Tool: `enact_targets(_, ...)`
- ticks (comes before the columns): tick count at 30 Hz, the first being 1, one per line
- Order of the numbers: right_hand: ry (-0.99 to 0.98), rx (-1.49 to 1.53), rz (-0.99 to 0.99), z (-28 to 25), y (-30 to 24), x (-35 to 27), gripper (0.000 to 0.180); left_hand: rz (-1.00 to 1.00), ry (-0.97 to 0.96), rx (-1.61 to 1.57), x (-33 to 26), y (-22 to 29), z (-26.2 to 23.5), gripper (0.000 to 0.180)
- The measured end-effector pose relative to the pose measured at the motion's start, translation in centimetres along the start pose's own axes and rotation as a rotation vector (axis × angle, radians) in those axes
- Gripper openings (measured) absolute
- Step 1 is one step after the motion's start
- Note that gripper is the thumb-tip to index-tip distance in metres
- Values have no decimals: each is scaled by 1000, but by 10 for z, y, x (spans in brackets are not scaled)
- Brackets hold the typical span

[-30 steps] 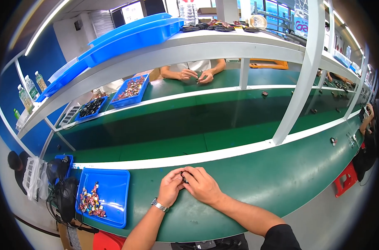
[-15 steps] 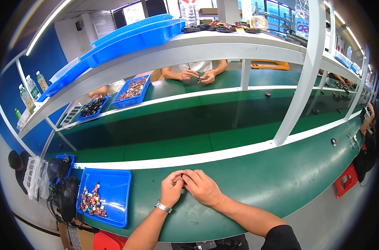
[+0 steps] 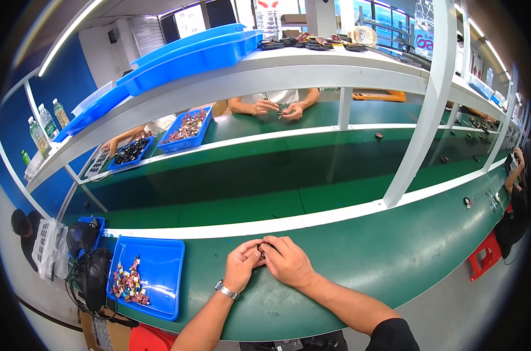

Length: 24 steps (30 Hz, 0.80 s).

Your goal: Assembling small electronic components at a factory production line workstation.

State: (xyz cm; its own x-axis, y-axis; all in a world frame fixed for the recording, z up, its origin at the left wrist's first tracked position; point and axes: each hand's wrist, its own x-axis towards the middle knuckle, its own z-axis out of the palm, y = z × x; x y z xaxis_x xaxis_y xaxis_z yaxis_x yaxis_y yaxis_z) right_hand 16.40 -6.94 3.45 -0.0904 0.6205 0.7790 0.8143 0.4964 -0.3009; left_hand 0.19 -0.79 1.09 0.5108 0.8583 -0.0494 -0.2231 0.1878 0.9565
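Above the green worktop [image 3: 347,263], my left hand [image 3: 243,266] and my right hand [image 3: 287,263] meet at the fingertips. Between them they pinch a small dark part [image 3: 261,250], mostly hidden by the fingers, so its kind cannot be made out. Both hands are closed on it. A metal-banded watch circles my left wrist. To the left of my hands lies a blue tray [image 3: 166,263] with a heap of small reddish-brown and coloured components [image 3: 128,284] in its left part.
A white metal rail [image 3: 242,225] and an upright post [image 3: 420,111] stand beyond my hands. Black cabled items [image 3: 93,275] crowd the tray's left side. Across the green belt [image 3: 236,205], co-workers' hands [image 3: 280,109] work near blue trays [image 3: 186,131]. A red stool [image 3: 484,255] stands at right.
My fingers have shifted slightly around the dark part, and a little more of it shows. Across the belt, a co-worker's arm has reached toward the black parts. Small pieces on the belt have moved slightly.
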Motion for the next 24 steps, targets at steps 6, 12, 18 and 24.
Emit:
enact_targets(6,18,-58,11,3,4,-4,27,1,-17,-26,1,-2,3,30)
enact_targets(12,4,-134,-21,3,6,-5,17,-9,2,-4,1,-1,7,29)
enact_targets(18,-7,-86,20,3,-1,-3,25,-5,41,2,1,-2,5,27)
enact_targets(24,-52,-49,7,2,-5,-2,34,5,75,-30,3,-7,0,24)
